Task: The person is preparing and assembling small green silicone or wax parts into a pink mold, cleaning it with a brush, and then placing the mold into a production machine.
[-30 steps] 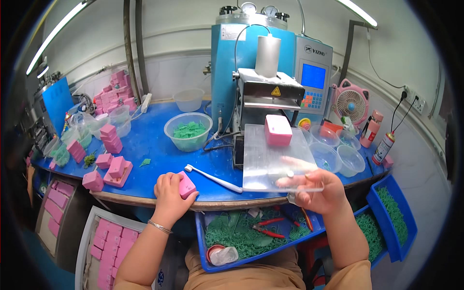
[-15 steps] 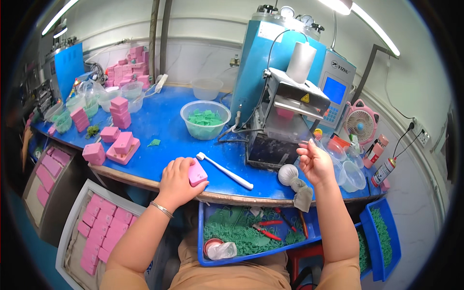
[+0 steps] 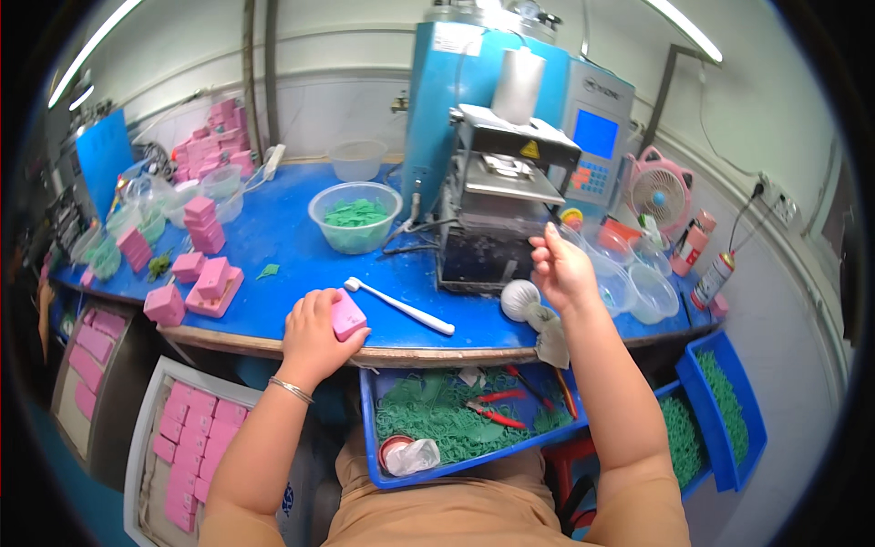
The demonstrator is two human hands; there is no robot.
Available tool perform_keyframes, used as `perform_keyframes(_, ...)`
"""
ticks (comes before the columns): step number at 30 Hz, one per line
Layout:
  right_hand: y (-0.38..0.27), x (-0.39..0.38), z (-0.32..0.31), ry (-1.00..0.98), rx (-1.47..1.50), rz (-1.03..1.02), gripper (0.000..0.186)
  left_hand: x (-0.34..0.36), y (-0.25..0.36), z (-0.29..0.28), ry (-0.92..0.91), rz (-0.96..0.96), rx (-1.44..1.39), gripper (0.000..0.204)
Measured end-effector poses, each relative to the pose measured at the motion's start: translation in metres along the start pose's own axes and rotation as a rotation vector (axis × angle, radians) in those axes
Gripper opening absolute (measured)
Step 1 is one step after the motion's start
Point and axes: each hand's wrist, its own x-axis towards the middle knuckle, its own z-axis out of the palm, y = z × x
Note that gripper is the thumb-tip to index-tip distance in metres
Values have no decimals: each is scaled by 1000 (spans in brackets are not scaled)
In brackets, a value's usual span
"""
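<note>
At the bench's front edge, my left hand (image 3: 314,333) wraps round a pink rubber mould block (image 3: 348,315), which rests on the blue top. A white-handled brush-like tool (image 3: 401,306) lies just beyond it. My right hand (image 3: 565,269) is raised in front of the press machine (image 3: 497,205), its fingers curled; whether they hold anything small cannot be made out. Beside that wrist are a round grey-white pouch (image 3: 520,301) and a hanging cloth piece (image 3: 552,345). A shiny metal piece (image 3: 509,167) shows at the press's plate.
A clear tub (image 3: 355,239) of green wax pieces stands mid-bench. Pink blocks (image 3: 214,278) are stacked at left, more in a white-rimmed tray (image 3: 146,438) below. A blue drawer (image 3: 369,447) holds green scraps and pliers. Clear cups (image 3: 652,296), a fan (image 3: 660,193) and a spray can (image 3: 713,281) stand right.
The view has shifted, so the bench sits further left. At the press, the pink block seen under the head no longer shows, and a shiny metal piece is visible. My left hand keeps its block.
</note>
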Motion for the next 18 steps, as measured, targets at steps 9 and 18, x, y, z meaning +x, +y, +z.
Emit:
perform_keyframes(9, 4, 3, 11, -28, 93, 6, 32, 3, 1, 5, -17, -20, 6, 58)
perform_keyframes(18, 8, 20, 17, 44, 84, 19, 32, 5, 3, 7, -26, 42, 20, 57)
